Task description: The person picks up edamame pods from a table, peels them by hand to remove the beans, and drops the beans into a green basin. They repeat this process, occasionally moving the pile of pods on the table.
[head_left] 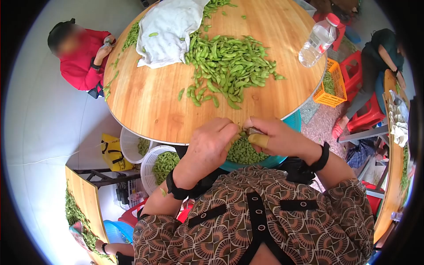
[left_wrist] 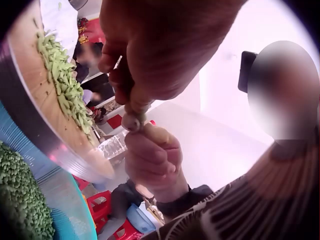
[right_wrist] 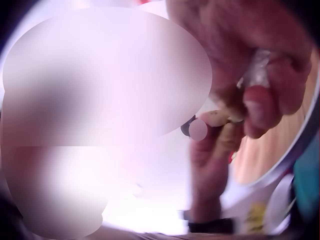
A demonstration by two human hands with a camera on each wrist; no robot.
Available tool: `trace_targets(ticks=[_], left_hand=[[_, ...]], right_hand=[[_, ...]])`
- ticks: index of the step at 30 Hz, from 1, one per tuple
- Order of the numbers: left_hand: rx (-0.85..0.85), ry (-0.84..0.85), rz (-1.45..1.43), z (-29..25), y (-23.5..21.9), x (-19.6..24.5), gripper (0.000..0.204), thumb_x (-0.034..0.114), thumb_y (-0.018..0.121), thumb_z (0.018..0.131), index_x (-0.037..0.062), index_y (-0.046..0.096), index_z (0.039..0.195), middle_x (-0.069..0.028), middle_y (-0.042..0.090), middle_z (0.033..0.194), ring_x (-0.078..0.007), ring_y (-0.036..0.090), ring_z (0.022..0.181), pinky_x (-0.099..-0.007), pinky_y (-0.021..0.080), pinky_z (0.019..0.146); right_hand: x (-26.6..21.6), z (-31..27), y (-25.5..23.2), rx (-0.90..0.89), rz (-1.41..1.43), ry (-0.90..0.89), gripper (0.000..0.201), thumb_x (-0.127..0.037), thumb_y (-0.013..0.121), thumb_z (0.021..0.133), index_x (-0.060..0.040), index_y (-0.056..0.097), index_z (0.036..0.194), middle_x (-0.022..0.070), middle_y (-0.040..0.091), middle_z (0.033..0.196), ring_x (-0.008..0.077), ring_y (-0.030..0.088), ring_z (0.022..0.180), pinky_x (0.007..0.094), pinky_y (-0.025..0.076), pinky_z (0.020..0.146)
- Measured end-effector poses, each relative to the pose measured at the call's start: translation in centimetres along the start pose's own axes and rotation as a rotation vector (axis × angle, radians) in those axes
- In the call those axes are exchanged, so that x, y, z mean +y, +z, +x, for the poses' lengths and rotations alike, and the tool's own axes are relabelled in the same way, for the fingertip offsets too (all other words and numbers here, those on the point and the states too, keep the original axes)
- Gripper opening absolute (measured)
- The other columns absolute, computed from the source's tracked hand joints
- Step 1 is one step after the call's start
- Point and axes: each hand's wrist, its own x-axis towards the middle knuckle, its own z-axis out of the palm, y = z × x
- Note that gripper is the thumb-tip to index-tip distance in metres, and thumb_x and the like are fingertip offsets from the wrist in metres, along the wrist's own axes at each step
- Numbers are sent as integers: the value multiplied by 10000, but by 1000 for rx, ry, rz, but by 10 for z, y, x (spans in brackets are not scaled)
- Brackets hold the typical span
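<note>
Over a teal basin (head_left: 295, 120) of shelled green soybeans (head_left: 244, 152), at the table's near edge, my two hands meet fingertip to fingertip. My left hand (head_left: 210, 142) is curled, its thumb and forefinger pinching at a small green soybean pod (right_wrist: 235, 119), mostly hidden by the fingers. From the other side my right hand (head_left: 279, 138) pinches at the same spot, other fingers folded in. Yellowish tape (head_left: 259, 140) wraps the right thumb, and the left thumb is taped too. A heap of soybean pods (head_left: 229, 66) lies on the round wooden table (head_left: 150, 110) beyond.
A white cloth (head_left: 165, 35) covers part of the table, and a water bottle (head_left: 317, 42) stands near its right edge. White baskets (head_left: 147, 170) of beans and a yellow bag (head_left: 114, 152) sit at lower left. An orange crate (head_left: 338, 81) is at right. Other people sit around.
</note>
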Motion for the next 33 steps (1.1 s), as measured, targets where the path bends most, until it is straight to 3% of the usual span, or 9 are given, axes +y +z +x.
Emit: trace_targets(ticks=[3, 7, 12, 16, 22, 24, 28, 30, 33], left_hand=[[37, 29, -63, -4, 8, -4, 178, -25, 656, 722, 1, 579, 881, -157, 598, 883, -357, 594, 769, -370, 489, 642], [114, 18, -101, -14, 34, -13, 145, -23, 642, 789, -7, 574, 916, -117, 624, 891, -285, 624, 757, -340, 500, 621], [102, -659, -991, -7, 45, -9, 80, 80, 605, 923, 25, 552, 947, -10, 607, 844, -49, 552, 668, -218, 452, 564], [53, -693, -1144, -3, 46, -14, 63, 41, 597, 916, 29, 548, 955, -22, 598, 826, -71, 546, 629, -210, 454, 558], [160, -539, -1169, -7, 63, -15, 123, -30, 608, 881, 26, 542, 968, -32, 585, 894, -85, 559, 721, -226, 479, 620], [266, -421, -1189, -8, 72, -17, 189, -100, 591, 852, 35, 520, 963, -31, 538, 969, -91, 551, 815, -233, 483, 687], [278, -411, -1213, -8, 77, -14, 211, -135, 576, 824, 30, 505, 934, -19, 509, 989, -85, 546, 879, -233, 476, 744], [226, -446, -896, -7, 72, -9, 216, -136, 567, 811, 29, 501, 933, -28, 510, 979, -91, 548, 869, -242, 476, 769], [232, -495, -1007, -9, 72, -10, 224, -153, 537, 833, 41, 485, 933, -23, 482, 1012, -112, 534, 914, -254, 471, 796]], right_hand=[[31, 7, -8, -311, 744, 282, 151, -189, 502, 917, -57, 529, 985, 52, 574, 665, 118, 511, 471, 259, 352, 418], [36, 5, -1, -279, 843, 261, 132, -191, 489, 933, -91, 539, 1002, 10, 571, 678, 44, 454, 452, 196, 300, 398], [22, 1, 9, 46, 228, 114, 183, -155, 518, 921, -69, 536, 1081, 29, 583, 690, 81, 493, 462, 233, 367, 425], [34, 5, 13, 239, -167, -266, 195, -118, 522, 907, -49, 534, 1089, 50, 590, 695, 109, 536, 498, 269, 420, 474], [23, 3, 1, 71, 209, 241, 184, -75, 516, 878, -31, 538, 1055, 138, 595, 749, 281, 631, 705, 355, 480, 646], [41, 6, 9, 233, -109, -185, 177, -87, 516, 886, -44, 544, 1055, 112, 601, 737, 229, 622, 651, 335, 473, 608], [43, 10, 12, 359, -257, -381, 168, -100, 514, 899, -48, 540, 1057, 69, 588, 708, 135, 578, 572, 310, 453, 547], [26, 5, 4, 150, 141, 71, 168, -107, 517, 902, -38, 526, 1055, 64, 585, 721, 130, 568, 569, 318, 444, 538], [38, 6, -2, 21, 524, 224, 156, -101, 513, 904, -31, 523, 1043, 56, 570, 702, 114, 565, 570, 308, 445, 538]])
